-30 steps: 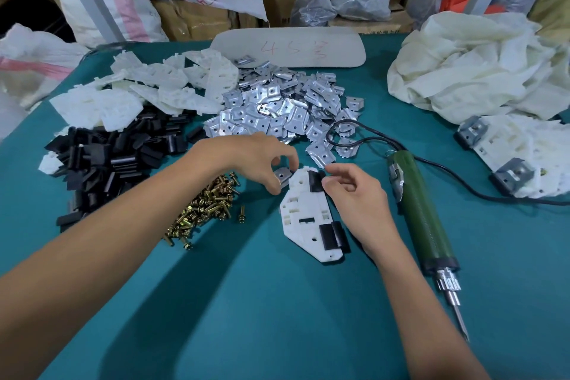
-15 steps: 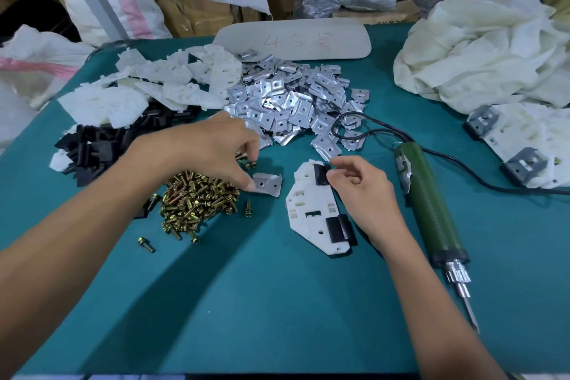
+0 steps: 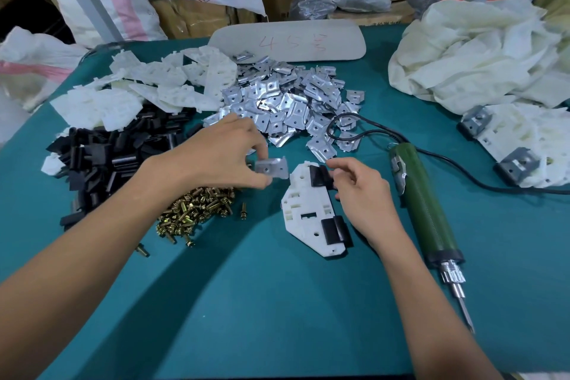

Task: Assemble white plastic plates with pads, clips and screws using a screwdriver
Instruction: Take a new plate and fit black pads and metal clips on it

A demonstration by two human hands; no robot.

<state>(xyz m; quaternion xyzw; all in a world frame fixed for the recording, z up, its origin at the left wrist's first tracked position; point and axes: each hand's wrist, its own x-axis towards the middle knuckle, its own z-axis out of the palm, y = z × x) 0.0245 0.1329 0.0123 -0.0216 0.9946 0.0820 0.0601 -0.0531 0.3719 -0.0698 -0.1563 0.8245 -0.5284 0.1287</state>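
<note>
Clip (image 3: 271,167) is pinched in left hand (image 3: 222,157) just beside white plate (image 3: 308,213) lying mid-table, upper pad (image 3: 319,175) is held by curled right hand (image 3: 361,191); clip should be seated squarely over pad.

Reaches from the lower left with the left hand (image 3: 228,157), pinching a metal clip (image 3: 271,167) between thumb and fingertips just left of the white plate's (image 3: 303,210) top end. Angles in from the lower right with the right hand (image 3: 361,188), fingers curled, thumb and forefinger pinching the black pad (image 3: 317,176) on that plate's top end.
</note>
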